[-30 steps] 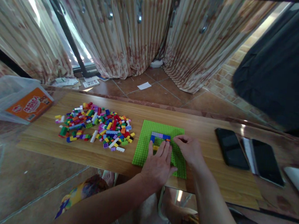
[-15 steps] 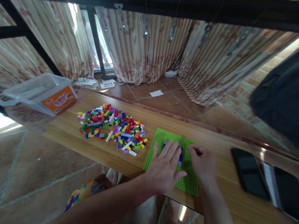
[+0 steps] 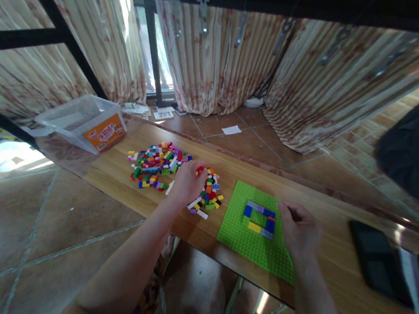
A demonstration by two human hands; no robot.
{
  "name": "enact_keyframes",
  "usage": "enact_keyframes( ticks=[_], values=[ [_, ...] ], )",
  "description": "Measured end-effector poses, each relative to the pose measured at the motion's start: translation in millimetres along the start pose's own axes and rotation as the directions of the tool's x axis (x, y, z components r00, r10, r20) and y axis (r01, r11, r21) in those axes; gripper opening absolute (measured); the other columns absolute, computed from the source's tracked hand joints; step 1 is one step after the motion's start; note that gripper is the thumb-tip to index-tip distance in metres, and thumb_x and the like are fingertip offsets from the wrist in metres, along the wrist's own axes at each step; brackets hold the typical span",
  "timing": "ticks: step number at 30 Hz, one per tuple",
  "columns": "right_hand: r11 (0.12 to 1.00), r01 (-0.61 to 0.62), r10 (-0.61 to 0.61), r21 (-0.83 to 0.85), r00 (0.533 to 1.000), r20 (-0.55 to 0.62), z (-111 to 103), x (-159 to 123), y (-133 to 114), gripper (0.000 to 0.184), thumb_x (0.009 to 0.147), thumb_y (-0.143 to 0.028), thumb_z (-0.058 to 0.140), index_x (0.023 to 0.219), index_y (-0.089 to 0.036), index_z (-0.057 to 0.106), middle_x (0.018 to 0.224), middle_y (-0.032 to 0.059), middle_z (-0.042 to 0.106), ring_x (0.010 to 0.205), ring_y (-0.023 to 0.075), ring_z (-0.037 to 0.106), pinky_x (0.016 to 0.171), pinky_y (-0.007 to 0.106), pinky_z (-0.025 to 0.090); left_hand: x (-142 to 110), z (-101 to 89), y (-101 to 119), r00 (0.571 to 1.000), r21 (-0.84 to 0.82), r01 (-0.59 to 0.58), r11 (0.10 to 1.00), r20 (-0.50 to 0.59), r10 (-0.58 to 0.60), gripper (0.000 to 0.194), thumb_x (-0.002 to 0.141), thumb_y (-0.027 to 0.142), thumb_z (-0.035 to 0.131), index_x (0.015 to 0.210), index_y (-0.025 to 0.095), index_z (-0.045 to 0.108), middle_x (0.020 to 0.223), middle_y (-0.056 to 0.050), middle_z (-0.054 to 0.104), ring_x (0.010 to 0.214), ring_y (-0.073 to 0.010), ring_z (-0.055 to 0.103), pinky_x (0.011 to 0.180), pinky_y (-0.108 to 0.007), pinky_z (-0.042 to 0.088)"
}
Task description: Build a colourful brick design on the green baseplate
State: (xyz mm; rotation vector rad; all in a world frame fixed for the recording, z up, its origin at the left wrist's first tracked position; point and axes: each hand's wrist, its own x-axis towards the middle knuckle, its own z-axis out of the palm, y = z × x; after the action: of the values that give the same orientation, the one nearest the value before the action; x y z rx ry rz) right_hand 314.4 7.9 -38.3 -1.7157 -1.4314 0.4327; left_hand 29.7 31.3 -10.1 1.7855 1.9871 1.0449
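Observation:
My left hand (image 3: 187,183) reaches into the right part of a pile of small coloured bricks (image 3: 157,164) on the wooden table, its fingers curled down among them; what they grip is hidden. A green baseplate (image 3: 239,236) lies to the right of the pile. On it stands a small open rectangle of bricks (image 3: 259,219) in purple, blue, yellow and orange. My right hand (image 3: 299,230) rests on the plate's right side, just right of that rectangle, with fingers curled in and nothing visible in them.
A clear plastic tub with an orange label (image 3: 87,123) sits at the table's far left end. Two dark phones (image 3: 379,262) lie on the table at the right. Curtains (image 3: 219,59) hang behind, over a tiled floor (image 3: 20,237).
My left hand has left the baseplate and moved left into the brick pile, uncovering the brick rectangle. My right hand stays by the plate. The view has swung left.

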Motion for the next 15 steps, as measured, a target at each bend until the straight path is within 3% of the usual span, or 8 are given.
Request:
enact_keyframes(
  ticks=[4,7,11,15],
  values=[
    [1.0,0.022,-0.022,-0.005,1.0,0.018,10,-3,-1,0.033,0.081,-0.047,0.058,0.083,-0.018,0.073,0.081,0.0085,0.075,0.076,0.0242,0.068,0.073,0.036,0.051,8,-16.3,-16,0.994,0.005,0.093,0.996,0.054,-0.094,0.028,0.084,0.011,0.05,0.1,0.015,0.073,0.1,-0.006,0.075,0.092,-0.0178,0.069,0.09,-0.029,0.052],
    [0.997,0.068,-0.069,0.027,0.997,0.043,20,-8,-8,0.033,0.083,-0.048,0.058,0.084,-0.019,0.072,0.083,0.0077,0.074,0.076,0.023,0.067,0.074,0.035,0.051,9,-25.3,-24,0.991,0.069,0.085,0.994,0.099,-0.092,0.032,0.082,0.009,0.048,0.1,0.015,0.074,0.098,-0.007,0.076,0.09,-0.0189,0.069,0.089,-0.03,0.052],
    [0.967,0.236,-0.246,0.097,0.965,0.097,37,-20,-26,0.027,0.086,-0.043,0.057,0.084,-0.02,0.071,0.083,0.0051,0.071,0.075,0.0189,0.065,0.071,0.031,0.05,2,-30.8,-29,0.966,0.131,-0.084,0.988,0.253,0.049,0.032,0.079,0.007,0.052,0.096,0.019,0.075,0.1,-0.005,0.075,0.094,-0.0198,0.068,0.093,-0.032,0.051],
    [0.901,0.412,-0.433,0.133,0.867,0.247,53,-33,-44,0.021,0.091,-0.034,0.053,0.089,-0.021,0.069,0.085,0.0041,0.07,0.077,0.0173,0.065,0.074,0.03,0.05,-1,-31.7,-32,0.908,0.115,-0.249,0.962,0.372,0.191,0.023,0.075,0.01,0.061,0.089,0.022,0.075,0.096,-0.002,0.074,0.096,-0.0198,0.066,0.095,-0.034,0.049]
  ],
)
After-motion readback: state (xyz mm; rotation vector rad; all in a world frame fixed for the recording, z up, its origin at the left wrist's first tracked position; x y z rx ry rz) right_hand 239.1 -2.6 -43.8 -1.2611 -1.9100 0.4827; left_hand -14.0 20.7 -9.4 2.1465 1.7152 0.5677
